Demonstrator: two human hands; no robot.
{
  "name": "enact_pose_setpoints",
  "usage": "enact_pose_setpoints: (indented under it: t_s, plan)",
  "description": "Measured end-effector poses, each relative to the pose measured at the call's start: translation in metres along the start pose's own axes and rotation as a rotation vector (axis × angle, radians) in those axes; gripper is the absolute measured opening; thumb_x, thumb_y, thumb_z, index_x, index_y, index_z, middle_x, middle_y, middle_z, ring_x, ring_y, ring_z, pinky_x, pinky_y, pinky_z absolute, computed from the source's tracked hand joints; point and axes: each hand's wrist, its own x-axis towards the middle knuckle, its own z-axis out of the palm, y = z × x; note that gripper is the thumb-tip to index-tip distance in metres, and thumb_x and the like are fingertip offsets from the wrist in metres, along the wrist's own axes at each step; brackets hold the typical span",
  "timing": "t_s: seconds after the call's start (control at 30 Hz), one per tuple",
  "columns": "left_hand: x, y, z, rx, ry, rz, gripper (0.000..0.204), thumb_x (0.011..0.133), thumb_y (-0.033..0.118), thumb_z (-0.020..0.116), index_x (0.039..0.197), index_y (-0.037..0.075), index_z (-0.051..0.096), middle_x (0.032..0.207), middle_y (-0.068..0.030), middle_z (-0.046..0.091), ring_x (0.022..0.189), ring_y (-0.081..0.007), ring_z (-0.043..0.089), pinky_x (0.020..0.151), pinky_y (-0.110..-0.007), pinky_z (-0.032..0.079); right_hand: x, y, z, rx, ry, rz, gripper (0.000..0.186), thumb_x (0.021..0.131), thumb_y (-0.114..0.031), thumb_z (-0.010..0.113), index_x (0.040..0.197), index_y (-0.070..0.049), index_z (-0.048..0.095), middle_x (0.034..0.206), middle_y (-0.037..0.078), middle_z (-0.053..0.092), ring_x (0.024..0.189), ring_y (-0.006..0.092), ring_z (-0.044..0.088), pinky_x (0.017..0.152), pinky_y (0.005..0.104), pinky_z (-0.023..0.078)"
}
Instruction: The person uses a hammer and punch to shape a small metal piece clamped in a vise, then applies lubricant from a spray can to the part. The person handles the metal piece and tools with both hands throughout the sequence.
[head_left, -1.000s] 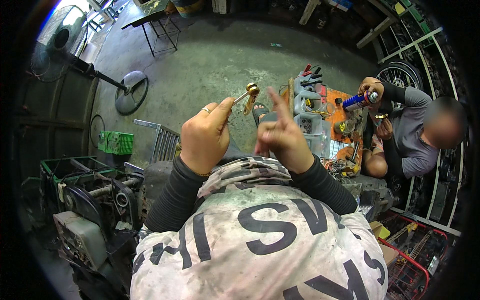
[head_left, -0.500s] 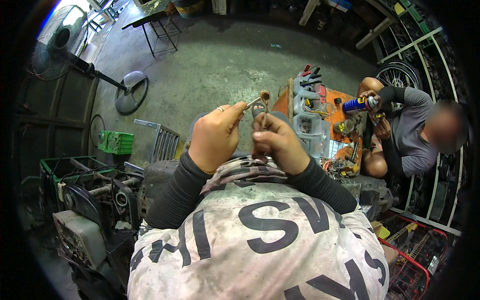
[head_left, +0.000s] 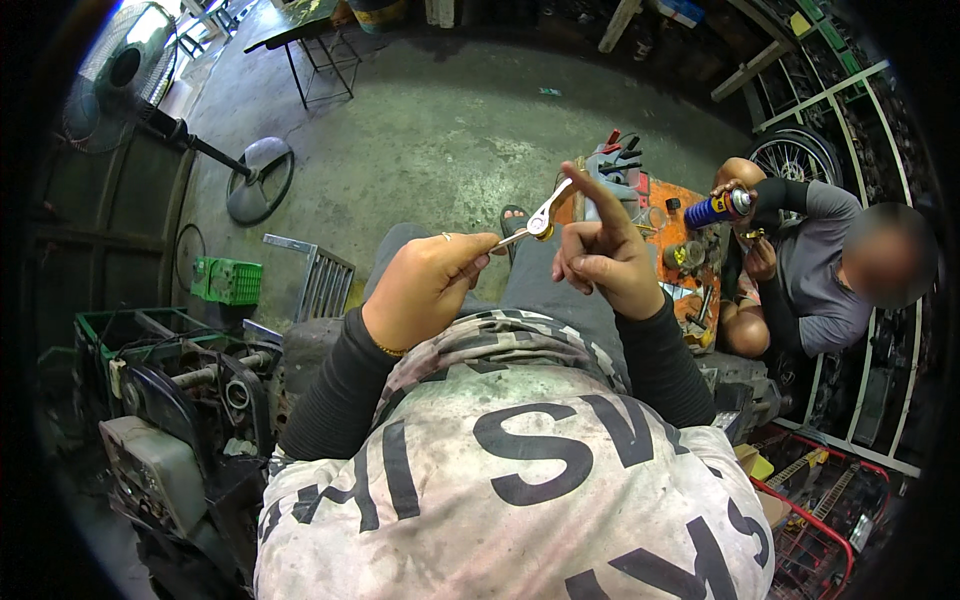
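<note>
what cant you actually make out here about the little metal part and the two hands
Head view only:
- Small metal part: too small to tell what kind of piece it is; its near end is hidden inside the left hand.
- Left hand's fingertips: curled away from the camera, so the exact grip is hidden.
- Right hand: whether its raised finger touches the part cannot be told.
- Both forearms: lower parts hidden behind the shirt.

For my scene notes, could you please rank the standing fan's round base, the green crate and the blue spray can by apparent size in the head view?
1. Standing fan's round base.
2. Green crate, slightly smaller.
3. Blue spray can, smallest.
Differing distances leave true sizes unsure.
</note>
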Motion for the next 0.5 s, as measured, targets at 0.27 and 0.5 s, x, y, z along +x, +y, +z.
enact_pose_setpoints:
  t_s: [0.27,0.5]
  plan:
    - [0.000,0.022,0.004,-0.404,-0.025,-0.059,0.015,0.090,-0.002,0.052,0.101,-0.005,0.063,0.068,-0.0027,0.053,0.057,-0.0077,0.047,0.053,-0.023,0.040,0.006,0.034,0.021,-0.333,0.002,-0.091,0.088,0.076,0.008,0.053,0.150,-0.022,0.015,0.070,0.000,0.048,0.059,0.0077,0.044,0.057,0.0243,0.041]
    - [0.001,0.022,0.004,-0.513,0.003,-0.185,0.016,0.093,0.002,0.050,0.102,-0.004,0.063,0.066,0.0017,0.050,0.057,-0.0056,0.042,0.051,-0.020,0.034,-0.004,0.051,0.029,-0.061,0.035,0.042,0.094,0.077,0.007,0.057,0.150,-0.022,0.005,0.073,0.004,0.050,0.060,0.0094,0.047,0.058,0.0236,0.042]
